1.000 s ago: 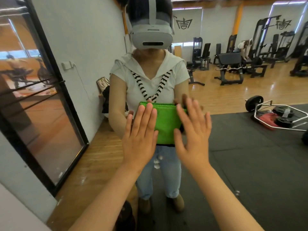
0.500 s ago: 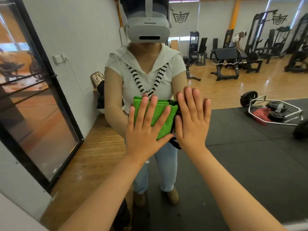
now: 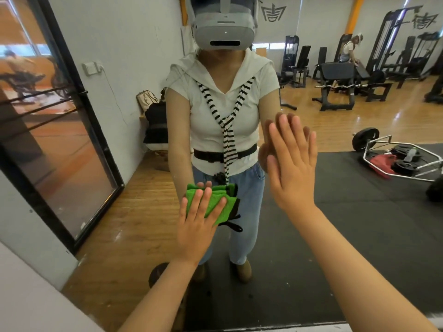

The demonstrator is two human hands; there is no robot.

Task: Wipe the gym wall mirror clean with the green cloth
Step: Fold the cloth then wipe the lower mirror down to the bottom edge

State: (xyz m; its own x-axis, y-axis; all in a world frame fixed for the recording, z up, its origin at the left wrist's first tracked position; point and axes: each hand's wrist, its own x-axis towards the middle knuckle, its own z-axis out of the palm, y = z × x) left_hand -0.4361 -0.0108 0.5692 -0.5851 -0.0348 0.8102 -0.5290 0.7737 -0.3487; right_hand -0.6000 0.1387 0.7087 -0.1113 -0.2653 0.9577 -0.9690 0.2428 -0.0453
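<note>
While the left hand [image 3: 197, 226] presses the green cloth [image 3: 224, 204] onto the mirror [image 3: 347, 224] low centre, fingers [image 3: 199, 200] straight, slightly spread, the right hand [image 3: 293, 173] lies palm-flat on the glass, higher right, fingers straight, holding nothing. Reflected wall logo [image 3: 273, 13]: unreadable.

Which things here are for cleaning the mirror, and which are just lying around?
For the job:
green cloth, under the flat left hand
wall mirror
right hand, open at the glass

Just lying about (seen in the mirror):
hex bar with weight plates
bags by the wall
weight bench
</note>
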